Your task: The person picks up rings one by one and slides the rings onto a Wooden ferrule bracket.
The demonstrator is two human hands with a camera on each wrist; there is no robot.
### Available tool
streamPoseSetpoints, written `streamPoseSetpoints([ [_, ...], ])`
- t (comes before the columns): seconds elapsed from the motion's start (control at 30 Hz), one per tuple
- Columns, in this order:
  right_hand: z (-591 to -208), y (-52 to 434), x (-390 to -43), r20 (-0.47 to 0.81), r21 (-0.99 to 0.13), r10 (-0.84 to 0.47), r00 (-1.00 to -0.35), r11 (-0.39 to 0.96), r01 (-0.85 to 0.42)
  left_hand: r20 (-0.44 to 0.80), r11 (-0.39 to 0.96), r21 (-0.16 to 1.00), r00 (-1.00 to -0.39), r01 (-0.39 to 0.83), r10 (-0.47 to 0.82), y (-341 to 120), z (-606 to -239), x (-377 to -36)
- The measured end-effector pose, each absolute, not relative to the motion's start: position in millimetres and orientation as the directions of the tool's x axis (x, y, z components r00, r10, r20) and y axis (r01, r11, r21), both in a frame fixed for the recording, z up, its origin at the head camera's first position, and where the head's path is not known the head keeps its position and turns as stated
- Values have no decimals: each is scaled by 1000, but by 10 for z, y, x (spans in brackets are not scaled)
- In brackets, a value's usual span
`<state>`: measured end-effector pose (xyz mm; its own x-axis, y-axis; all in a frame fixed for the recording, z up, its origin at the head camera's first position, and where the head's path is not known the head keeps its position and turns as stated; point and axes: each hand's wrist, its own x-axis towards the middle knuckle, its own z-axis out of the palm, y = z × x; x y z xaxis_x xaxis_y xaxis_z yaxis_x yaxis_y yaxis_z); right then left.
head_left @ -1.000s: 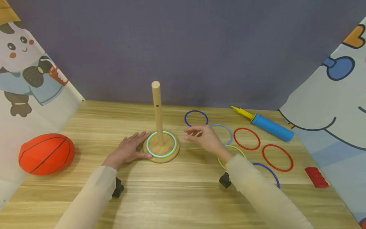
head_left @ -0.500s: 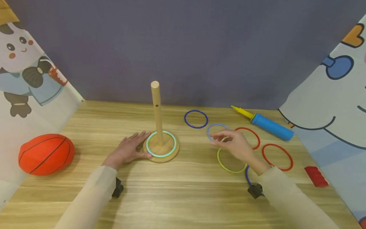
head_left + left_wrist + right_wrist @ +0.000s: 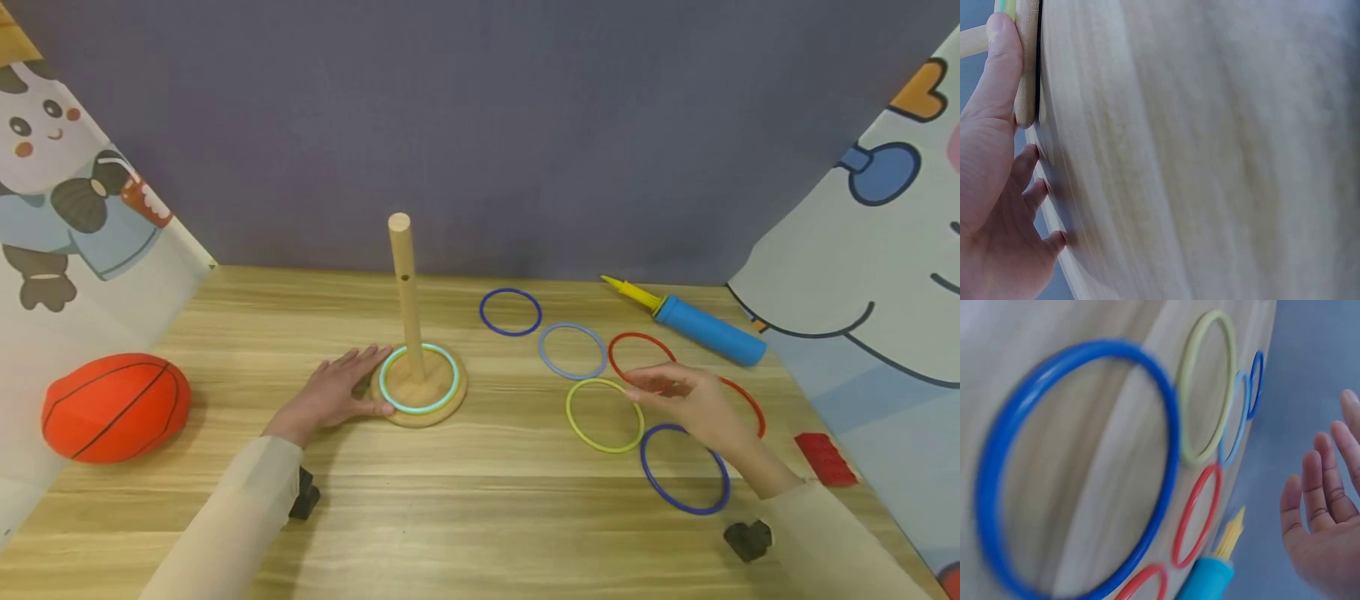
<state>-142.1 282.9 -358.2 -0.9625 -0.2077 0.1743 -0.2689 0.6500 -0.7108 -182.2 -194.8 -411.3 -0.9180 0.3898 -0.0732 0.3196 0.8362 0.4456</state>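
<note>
The left hand (image 3: 330,398) lies beside a wooden ring-toss stand (image 3: 409,308), its fingers extended and spread. In the left wrist view, the thumb (image 3: 1001,69) rests along the round base's edge. Around the post, on that base, lies a cyan ring (image 3: 458,379) with a yellowish rim showing beneath it. The right hand (image 3: 701,410) hovers over the loose rings, fingers slightly bent and holding nothing. Nearest to it are a red ring (image 3: 611,354), another red ring (image 3: 761,417) partly hidden by the hand, a yellow ring (image 3: 568,412) and a blue ring (image 3: 643,460).
A light blue ring (image 3: 542,350) and a dark blue ring (image 3: 482,312) lie farther back. A blue hand pump (image 3: 708,331) with a yellow nozzle is at the back right. A red block (image 3: 825,459) sits at the right, a dented toy basketball (image 3: 116,408) at the left.
The right hand has moved right and toward the person, from beside the stand to over the red rings, uncovering the yellow and blue rings. The left hand stays at the base.
</note>
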Motion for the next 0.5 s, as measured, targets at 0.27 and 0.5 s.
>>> streamPoseSetpoints([
  [0.27, -3749, 3264, -1257, 138, -664, -127, -982, 724, -187, -75, 837, 443, -917, 322, 392, -1952, -4106, -1823],
  [0.5, -3869, 3558, -1112, 107, -604, -99, -989, 784, -144, -76, 838, 437, -915, 327, 396, -1948, -4122, -1832],
])
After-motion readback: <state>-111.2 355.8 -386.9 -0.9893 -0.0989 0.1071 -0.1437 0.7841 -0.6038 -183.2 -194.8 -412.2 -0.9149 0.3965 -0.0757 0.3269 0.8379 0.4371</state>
